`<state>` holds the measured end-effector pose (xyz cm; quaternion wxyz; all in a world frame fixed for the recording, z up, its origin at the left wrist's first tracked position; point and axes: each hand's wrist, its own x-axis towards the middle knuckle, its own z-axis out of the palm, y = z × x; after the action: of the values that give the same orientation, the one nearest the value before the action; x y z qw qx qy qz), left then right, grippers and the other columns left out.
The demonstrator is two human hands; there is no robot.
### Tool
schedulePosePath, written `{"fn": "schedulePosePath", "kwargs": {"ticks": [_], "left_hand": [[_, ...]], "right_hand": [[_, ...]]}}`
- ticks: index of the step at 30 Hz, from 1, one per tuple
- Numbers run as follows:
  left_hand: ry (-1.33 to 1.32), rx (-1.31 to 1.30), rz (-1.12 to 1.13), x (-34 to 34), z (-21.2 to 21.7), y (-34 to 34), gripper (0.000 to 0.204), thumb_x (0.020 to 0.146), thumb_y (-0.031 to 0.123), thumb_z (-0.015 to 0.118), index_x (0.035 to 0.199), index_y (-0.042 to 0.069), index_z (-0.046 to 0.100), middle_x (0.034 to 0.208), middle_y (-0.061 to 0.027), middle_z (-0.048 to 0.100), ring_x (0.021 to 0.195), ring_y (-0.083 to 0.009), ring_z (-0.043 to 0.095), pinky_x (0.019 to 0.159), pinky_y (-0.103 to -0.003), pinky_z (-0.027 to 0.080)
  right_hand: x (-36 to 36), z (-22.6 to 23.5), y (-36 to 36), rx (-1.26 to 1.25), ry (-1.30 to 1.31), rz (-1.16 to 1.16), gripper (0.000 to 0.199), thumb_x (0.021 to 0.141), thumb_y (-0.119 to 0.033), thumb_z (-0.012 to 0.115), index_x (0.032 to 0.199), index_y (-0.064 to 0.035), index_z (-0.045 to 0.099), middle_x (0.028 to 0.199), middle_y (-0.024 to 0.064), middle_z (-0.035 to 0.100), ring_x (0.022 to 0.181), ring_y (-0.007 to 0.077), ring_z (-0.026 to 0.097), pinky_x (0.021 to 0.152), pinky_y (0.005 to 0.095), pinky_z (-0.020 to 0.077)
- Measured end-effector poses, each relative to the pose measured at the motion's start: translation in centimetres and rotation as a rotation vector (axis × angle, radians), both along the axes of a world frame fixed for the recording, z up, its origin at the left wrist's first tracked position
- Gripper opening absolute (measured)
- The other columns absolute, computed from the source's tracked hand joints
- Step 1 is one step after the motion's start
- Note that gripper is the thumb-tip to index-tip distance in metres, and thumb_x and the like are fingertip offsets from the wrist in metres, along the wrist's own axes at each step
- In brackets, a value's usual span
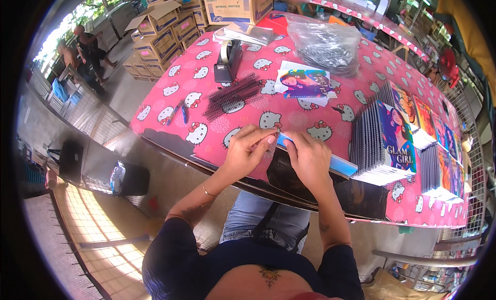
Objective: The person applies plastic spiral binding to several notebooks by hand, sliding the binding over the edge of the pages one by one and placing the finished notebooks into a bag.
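Note:
Near the front edge of the table, my right hand [310, 158] grips a thin notebook [342, 166], which I see nearly edge-on as a blue and white strip. Beside it, the fingers of my left hand [247, 151] are pinched at the notebook's left end. Whatever lies between those fingertips is too small to make out. Beyond my hands lies a loose pile of black spiral binding coils [232, 96]. To its right are loose printed covers and white sheets [305, 84]. Stacks of spiral notebooks [397, 132] with colourful covers stand to the right of my right hand.
A pink patterned cloth [219, 125] covers the table. Two pens [176, 113], a black tape dispenser [227, 65], clear plastic sleeves [250, 32] and a plastic bag of black coils [328, 49] lie on it. Cardboard boxes [160, 39] are piled behind; people [88, 52] are at far left.

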<state>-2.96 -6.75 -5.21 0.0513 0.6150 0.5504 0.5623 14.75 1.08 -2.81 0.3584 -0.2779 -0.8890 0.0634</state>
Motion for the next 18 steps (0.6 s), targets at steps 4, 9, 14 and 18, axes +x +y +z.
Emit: {"fn": "schedulePosePath", "kwargs": {"ticks": [4, 9, 14, 18], "left_hand": [[0.119, 0.083, 0.028, 0.2, -0.4, 0.2, 0.020, 0.087, 0.006, 0.075, 0.107, 0.002, 0.075, 0.086, -0.0119, 0.070, 0.071, -0.0238, 0.065, 0.060, -0.033, 0.050], [0.045, -0.022, 0.030, 0.6, -0.2, -0.2, 0.016, 0.088, 0.008, 0.074, 0.103, 0.002, 0.075, 0.084, -0.0123, 0.069, 0.068, -0.0272, 0.067, 0.059, -0.037, 0.052], [0.159, -0.089, 0.134, 0.7, 0.4, -0.1, 0.014, 0.093, 0.017, 0.070, 0.098, 0.004, 0.074, 0.083, -0.0126, 0.068, 0.067, -0.0337, 0.067, 0.058, -0.042, 0.053], [0.249, -0.078, 0.059, -0.2, 0.8, 1.1, 0.019, 0.094, 0.021, 0.070, 0.103, 0.005, 0.071, 0.091, -0.0111, 0.069, 0.074, -0.0345, 0.068, 0.064, -0.043, 0.053]], "right_hand": [[0.0, 0.0, -0.1, -0.016, 0.000, -0.013, 0.016, 0.088, -0.017, 0.071, 0.102, -0.0094, 0.069, 0.082, 0.0068, 0.068, 0.071, 0.0263, 0.068, 0.066, 0.0388, 0.0522], [-0.5, -0.1, 0.0, -0.026, 0.019, 0.005, 0.014, 0.089, -0.017, 0.070, 0.102, -0.0097, 0.068, 0.083, 0.0075, 0.069, 0.073, 0.0282, 0.068, 0.068, 0.0405, 0.0523], [-0.2, 0.2, -0.2, -0.041, 0.014, 0.015, 0.013, 0.091, -0.018, 0.068, 0.102, -0.0101, 0.067, 0.084, 0.0095, 0.069, 0.075, 0.0328, 0.068, 0.069, 0.0449, 0.0504], [0.2, 0.4, -0.4, -0.022, -0.027, 0.029, 0.013, 0.092, -0.018, 0.068, 0.103, -0.0095, 0.067, 0.086, 0.0114, 0.068, 0.075, 0.0349, 0.067, 0.066, 0.0459, 0.0496]]}}
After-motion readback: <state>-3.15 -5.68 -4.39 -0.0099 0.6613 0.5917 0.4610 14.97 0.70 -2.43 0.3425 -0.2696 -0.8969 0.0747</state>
